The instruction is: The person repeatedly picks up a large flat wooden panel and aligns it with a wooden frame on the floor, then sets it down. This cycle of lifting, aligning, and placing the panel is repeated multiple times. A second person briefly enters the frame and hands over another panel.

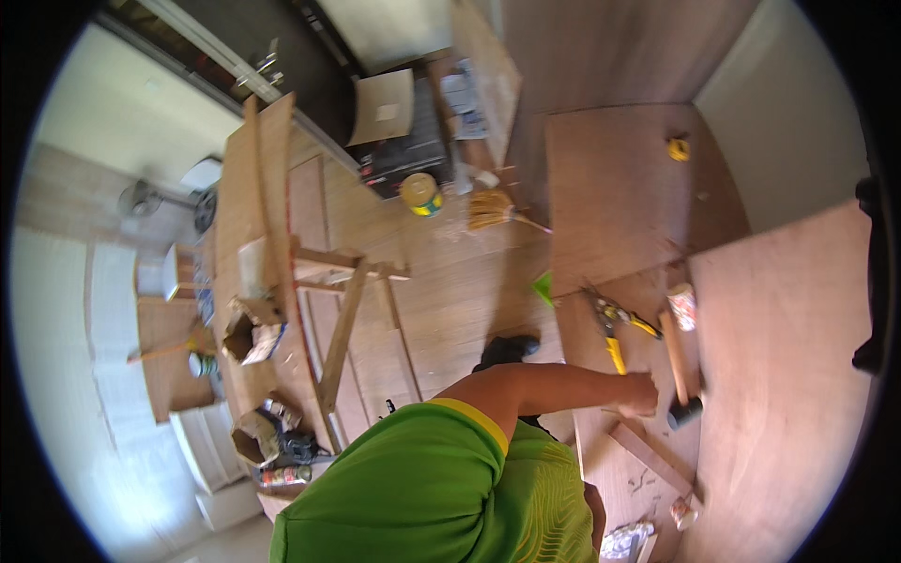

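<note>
My left arm, in a green sleeve with a yellow cuff, reaches across to the right. My left hand (640,394) is closed over the light wooden surface (587,352); what its fingers hold, if anything, is hidden. Just right of it lies a mallet (684,413) with a dark head and wooden handle. Beyond the hand are pliers (643,321) with yellow handles, beside another yellow-handled tool (614,352). Nearer me, a short wood strip (649,458) lies aslant. My right hand does not show.
A printed cup-shaped container (682,308) stands beyond the mallet; a yellow tape measure (679,148) lies farther back. A straw brush (490,210), a round tin (420,194) and a dark box (405,155) are on the floor. At left, a long wooden bench (246,202) holds cut-open containers (253,330).
</note>
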Demonstrator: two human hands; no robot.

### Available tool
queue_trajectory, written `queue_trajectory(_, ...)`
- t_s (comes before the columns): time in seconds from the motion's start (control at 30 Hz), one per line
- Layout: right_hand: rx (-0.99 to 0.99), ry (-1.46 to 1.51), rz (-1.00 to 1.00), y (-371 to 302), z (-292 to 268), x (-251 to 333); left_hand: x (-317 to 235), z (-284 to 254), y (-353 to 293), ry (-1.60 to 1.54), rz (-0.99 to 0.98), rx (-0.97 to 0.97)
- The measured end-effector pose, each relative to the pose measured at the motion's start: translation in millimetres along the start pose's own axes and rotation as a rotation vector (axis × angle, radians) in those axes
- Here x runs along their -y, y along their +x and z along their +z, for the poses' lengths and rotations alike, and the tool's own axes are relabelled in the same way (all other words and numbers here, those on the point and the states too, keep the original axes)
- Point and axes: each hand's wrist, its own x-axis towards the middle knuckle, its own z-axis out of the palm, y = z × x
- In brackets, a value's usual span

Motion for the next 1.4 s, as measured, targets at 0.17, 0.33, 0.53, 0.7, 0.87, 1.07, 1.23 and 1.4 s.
queue_trajectory(0.17, 0.145, -0.1, -0.263, 2, -8, 152, -5, 5, -63, -0.146, -0.096, 0.513)
queue_trajectory(0.33, 0.058, -0.158, -0.284, 46, -19, 178, 11, 37, -153, -0.227, -0.443, 0.408)
queue_trajectory(0.53, -0.087, -0.298, -0.382, 104, -35, 71, 32, 107, -276, -0.302, -0.503, 0.512)
queue_trajectory(0.7, -0.16, -0.055, -0.361, 65, -58, 38, 28, 117, -325, -0.34, -0.549, 0.64)
queue_trajectory(0.87, -0.143, 0.483, -0.405, 42, -93, 4, 45, 65, -257, -0.223, -0.5, 0.634)
queue_trajectory(1.07, -0.46, 0.603, -0.446, -14, -61, -76, 42, -12, -193, -0.197, -0.497, 0.149)
queue_trajectory(1.23, -0.641, 0.721, -0.236, -61, -36, -94, 75, -47, -141, 0.045, -0.506, -0.323)
queue_trajectory(1.4, -0.608, 0.793, -0.144, -75, -3, -50, 108, -96, -123, 0.258, -0.484, -0.151)
